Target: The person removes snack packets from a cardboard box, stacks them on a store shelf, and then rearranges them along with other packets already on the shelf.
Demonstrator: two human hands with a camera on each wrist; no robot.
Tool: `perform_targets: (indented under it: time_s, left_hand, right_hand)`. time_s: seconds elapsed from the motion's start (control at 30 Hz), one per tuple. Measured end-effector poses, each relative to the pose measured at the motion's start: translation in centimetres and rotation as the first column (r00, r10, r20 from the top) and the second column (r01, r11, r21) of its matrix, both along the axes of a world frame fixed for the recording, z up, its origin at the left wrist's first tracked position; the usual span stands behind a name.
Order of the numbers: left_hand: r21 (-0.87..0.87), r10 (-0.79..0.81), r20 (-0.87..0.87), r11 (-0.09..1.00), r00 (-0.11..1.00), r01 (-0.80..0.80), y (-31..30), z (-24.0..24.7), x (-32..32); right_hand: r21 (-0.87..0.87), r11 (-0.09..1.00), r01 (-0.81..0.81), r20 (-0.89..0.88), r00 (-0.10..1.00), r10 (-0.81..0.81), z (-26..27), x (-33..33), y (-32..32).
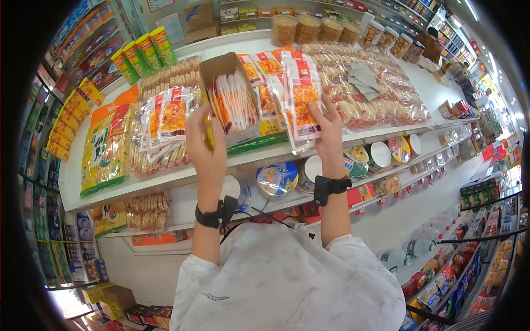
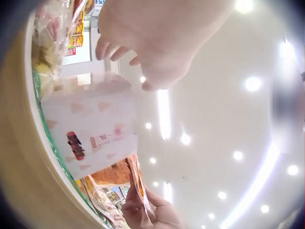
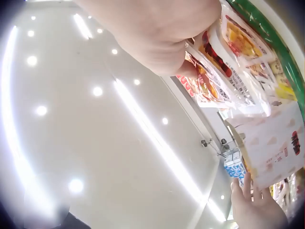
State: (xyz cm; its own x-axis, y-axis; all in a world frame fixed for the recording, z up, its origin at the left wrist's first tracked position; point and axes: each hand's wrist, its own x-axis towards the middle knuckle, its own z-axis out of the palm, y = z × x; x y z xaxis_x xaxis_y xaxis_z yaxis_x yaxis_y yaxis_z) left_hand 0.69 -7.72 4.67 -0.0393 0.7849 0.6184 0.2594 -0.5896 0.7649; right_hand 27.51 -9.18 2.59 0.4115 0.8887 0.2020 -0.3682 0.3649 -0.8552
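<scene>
An open cardboard box (image 1: 249, 134) stands on the shelf top, with a row of snack packets (image 1: 234, 102) upright inside it. My right hand (image 1: 329, 129) grips a few flat orange-and-white snack packets (image 1: 302, 91) just to the right of the box, thumb across their front. In the right wrist view the thumb presses on the held packets (image 3: 209, 83). My left hand (image 1: 207, 138) is at the box's left side, fingers loosely bent and holding nothing. The left wrist view shows the left hand (image 2: 157, 43) above the pale printed box wall (image 2: 90, 119).
Loose packets (image 1: 168, 116) lie on bagged snacks left of the box. Large bags of wrapped snacks (image 1: 381, 105) cover the shelf top to the right. Green-and-yellow cans (image 1: 148, 49) and round tubs (image 1: 307, 30) stand along the back. Instant noodle tubs (image 1: 277, 177) sit on the shelf below.
</scene>
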Motion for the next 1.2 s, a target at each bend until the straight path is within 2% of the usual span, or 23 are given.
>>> perform_targets:
  time_s: [0.07,0.1,0.2,0.27,0.3,0.33,0.37,0.47,0.53,0.67,0.7,0.77,0.83,0.87,0.93,1.0,1.1,1.2]
  left_hand:
    - [-0.224,-0.238,0.071,0.943,0.969,0.248,-2.3,0.2,-0.3]
    - [-0.375,-0.397,0.054,0.843,0.916,0.387,-2.9,0.6,-0.2]
    - [-0.374,-0.723,0.217,0.559,0.656,0.740,-2.8,-1.1,1.1]
    - [-0.258,-0.690,0.456,0.503,0.562,0.825,-2.6,-4.2,1.9]
    - [-0.168,-0.647,0.605,0.465,0.464,0.869,-2.6,-4.3,1.8]
    - [-0.064,-0.596,0.727,0.435,0.341,0.898,-2.6,-4.1,1.8]
    - [0.073,-0.505,0.849,0.404,0.156,0.912,-2.8,-3.7,1.4]
    - [-0.028,-0.411,0.844,0.606,0.344,0.795,-3.5,-1.8,-0.1]
    - [0.215,-0.385,0.923,0.511,-0.002,0.832,-3.3,-1.2,-1.0]
    - [0.346,-0.489,0.870,0.509,-0.066,0.788,-3.1,-3.1,-2.6]
    - [0.289,-0.479,0.878,0.554,0.014,0.780,-3.3,-2.8,-2.9]
    - [0.026,-0.366,0.861,0.727,0.355,0.687,-3.4,-2.7,-3.1]
    - [0.025,-0.349,0.876,0.721,0.332,0.692,-3.6,-1.4,-2.6]
    - [0.161,-0.397,0.907,0.635,0.141,0.755,-3.7,-0.2,-2.0]
    - [0.243,-0.444,0.895,0.567,0.044,0.787,-3.5,0.3,-1.8]
    - [0.122,-0.467,0.850,0.622,0.242,0.773,-3.4,-0.2,-1.8]
    - [-0.007,-0.432,0.815,0.660,0.387,0.751,-4.0,0.7,-1.8]
    - [0.076,-0.403,0.879,0.648,0.256,0.758,-4.4,-1.9,-1.8]
  right_hand:
    - [0.003,1.000,0.019,-0.037,0.999,-0.018,0.9,0.0,-1.3]
    - [0.009,1.000,0.007,-0.041,0.999,-0.007,1.3,-0.2,-2.0]
    - [0.050,0.996,-0.068,-0.027,0.997,0.069,2.4,-1.6,-3.5]
    - [0.080,0.985,-0.156,0.020,0.988,0.154,3.5,-3.4,-4.8]
    - [0.086,0.978,-0.190,0.074,0.980,0.184,3.7,-4.2,-5.5]
    - [0.062,0.968,-0.245,0.140,0.962,0.235,3.4,-4.5,-6.1]
    - [0.033,0.954,-0.298,0.203,0.937,0.285,3.0,-4.6,-6.6]
    - [-0.044,0.931,-0.364,0.325,0.875,0.357,2.4,-5.6,-7.4]
    - [-0.085,0.914,-0.396,0.384,0.834,0.396,2.2,-6.0,-7.5]
    - [-0.173,0.869,-0.464,0.342,0.799,0.495,1.1,-7.2,-7.0]
    - [-0.192,0.864,-0.466,0.354,0.788,0.504,0.9,-7.4,-6.9]
    - [-0.190,0.855,-0.482,0.369,0.772,0.517,0.6,-7.9,-6.7]
    - [-0.193,0.853,-0.484,0.370,0.769,0.521,0.2,-8.4,-6.4]
    - [-0.198,0.857,-0.477,0.365,0.775,0.516,0.0,-8.6,-6.3]
    - [-0.193,0.864,-0.464,0.350,0.791,0.503,-0.1,-9.0,-6.1]
    - [-0.177,0.873,-0.455,0.329,0.808,0.488,-0.3,-9.5,-6.0]
    - [-0.191,0.875,-0.445,0.290,0.826,0.483,0.1,-10.2,-6.0]
    - [-0.156,0.877,-0.455,0.186,0.858,0.479,-0.7,-10.7,-5.8]
